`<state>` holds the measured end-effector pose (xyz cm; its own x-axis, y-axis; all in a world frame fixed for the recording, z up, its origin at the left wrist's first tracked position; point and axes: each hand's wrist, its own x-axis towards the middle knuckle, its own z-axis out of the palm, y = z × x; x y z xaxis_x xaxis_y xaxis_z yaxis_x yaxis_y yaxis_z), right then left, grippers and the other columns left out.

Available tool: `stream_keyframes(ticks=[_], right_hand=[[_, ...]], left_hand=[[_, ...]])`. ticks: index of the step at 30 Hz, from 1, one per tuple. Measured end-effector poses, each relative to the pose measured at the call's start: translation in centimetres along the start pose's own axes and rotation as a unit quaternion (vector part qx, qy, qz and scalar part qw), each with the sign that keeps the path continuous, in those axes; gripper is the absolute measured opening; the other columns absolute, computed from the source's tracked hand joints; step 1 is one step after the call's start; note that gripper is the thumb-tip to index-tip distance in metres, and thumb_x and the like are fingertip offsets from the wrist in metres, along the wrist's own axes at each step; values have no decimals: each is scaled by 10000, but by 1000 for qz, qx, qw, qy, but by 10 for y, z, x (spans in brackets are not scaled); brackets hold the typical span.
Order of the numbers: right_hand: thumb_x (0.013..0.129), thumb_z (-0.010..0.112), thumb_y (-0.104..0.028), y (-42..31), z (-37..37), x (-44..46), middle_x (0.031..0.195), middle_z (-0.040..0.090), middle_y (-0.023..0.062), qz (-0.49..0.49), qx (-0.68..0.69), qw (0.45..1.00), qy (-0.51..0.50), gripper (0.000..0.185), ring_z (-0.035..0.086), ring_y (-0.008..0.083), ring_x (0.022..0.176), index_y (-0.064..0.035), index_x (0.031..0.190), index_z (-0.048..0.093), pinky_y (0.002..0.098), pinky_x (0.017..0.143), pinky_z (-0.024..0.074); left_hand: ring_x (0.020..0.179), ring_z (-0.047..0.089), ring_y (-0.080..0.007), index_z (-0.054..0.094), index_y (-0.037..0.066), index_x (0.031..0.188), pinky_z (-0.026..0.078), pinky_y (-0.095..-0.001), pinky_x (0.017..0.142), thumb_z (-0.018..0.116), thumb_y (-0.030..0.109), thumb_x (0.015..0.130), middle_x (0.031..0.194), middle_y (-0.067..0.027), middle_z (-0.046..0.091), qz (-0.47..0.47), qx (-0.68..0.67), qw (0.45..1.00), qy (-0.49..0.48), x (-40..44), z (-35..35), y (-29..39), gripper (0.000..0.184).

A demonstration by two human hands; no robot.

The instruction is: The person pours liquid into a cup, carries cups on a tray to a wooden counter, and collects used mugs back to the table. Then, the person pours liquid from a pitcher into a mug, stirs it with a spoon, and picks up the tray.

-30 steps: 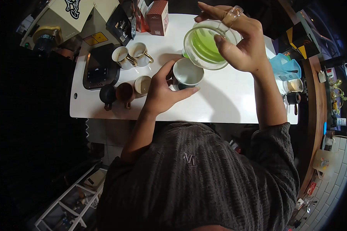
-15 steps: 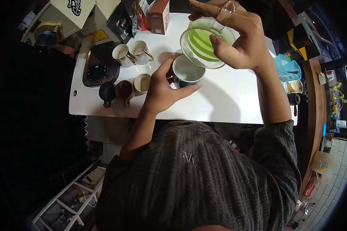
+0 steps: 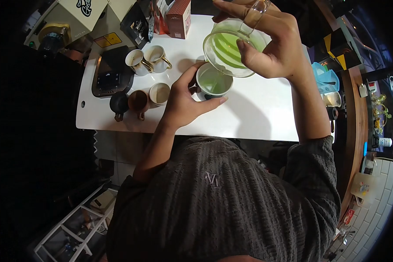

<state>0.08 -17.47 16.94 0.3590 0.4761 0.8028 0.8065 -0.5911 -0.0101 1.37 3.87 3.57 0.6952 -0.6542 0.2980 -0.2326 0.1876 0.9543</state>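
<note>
A clear glass pitcher (image 3: 208, 49) with green liquid in it is tipped over a cup, my right hand (image 3: 277, 50) closed around its glass handle. A thin stream runs from the pitcher's lip into the cup (image 3: 215, 88), and pale green liquid lies inside. The cup is white within and dark on its lower outside. My left hand (image 3: 185, 104) wraps it from the left, thumb along the near side. Left of that hand stand a pale cup (image 3: 160, 93), a brown cup (image 3: 139, 101) and a dark cup (image 3: 119, 103).
Two white mugs with gold handles, a left one (image 3: 134, 57) and a right one (image 3: 155, 54), stand beside a black flat device (image 3: 112, 77) on the white table (image 3: 249, 124). A red box (image 3: 179, 21) is at the back, a beige machine (image 3: 81, 19) back left, a blue container (image 3: 323, 75) right.
Green liquid now flows from the pitcher into the cup, which looked nearly without liquid before. Both hands keep almost the same place and hold.
</note>
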Motion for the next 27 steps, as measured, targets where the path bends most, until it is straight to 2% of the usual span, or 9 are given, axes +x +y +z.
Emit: stream_keyframes(ticks=[4, 7, 11, 19, 27], right_hand=[[712, 646, -335, -12, -8, 8, 736, 685, 189, 24, -39, 998, -37, 542, 683, 317, 684, 145, 963, 674, 378, 736, 518], [704, 647, -327, -13, -6, 7, 736, 686, 188, 31, -24, 999, -6, 543, 683, 315, 679, 149, 965, 674, 376, 737, 519], [705, 647, -327, -12, -11, 7, 734, 686, 184, 26, -27, 999, -34, 545, 684, 306, 678, 150, 968, 674, 376, 734, 519], [717, 644, -337, -19, -14, 5, 743, 692, 172, 52, -34, 997, -38, 560, 689, 304, 697, 149, 993, 668, 371, 739, 515], [716, 632, -329, -11, -14, -4, 770, 704, 159, 22, -44, 998, -33, 564, 693, 302, 729, 142, 1026, 664, 375, 757, 509]], left_hand=[[1035, 597, -134, 472, -29, 1284, 510, -255, 841, 860, 134, 676, 1123, -90, 605, -6, -3, 1000, -8, 0, 2, -4, 740], [1054, 596, -147, 458, -35, 1296, 511, -267, 869, 863, 134, 673, 1147, -99, 593, -5, -19, 1000, -3, -1, 5, -11, 761], [1078, 596, -164, 441, -42, 1314, 515, -290, 901, 868, 131, 666, 1179, -108, 583, -14, -38, 999, -7, -2, 6, -14, 795], [1056, 610, -164, 446, -44, 1321, 526, -299, 892, 878, 141, 651, 1169, -109, 596, -17, -44, 999, -16, -3, 9, -19, 818], [1045, 618, -168, 459, -46, 1312, 536, -301, 874, 886, 158, 643, 1161, -115, 606, -9, -24, 1000, -16, -2, 13, -20, 820]])
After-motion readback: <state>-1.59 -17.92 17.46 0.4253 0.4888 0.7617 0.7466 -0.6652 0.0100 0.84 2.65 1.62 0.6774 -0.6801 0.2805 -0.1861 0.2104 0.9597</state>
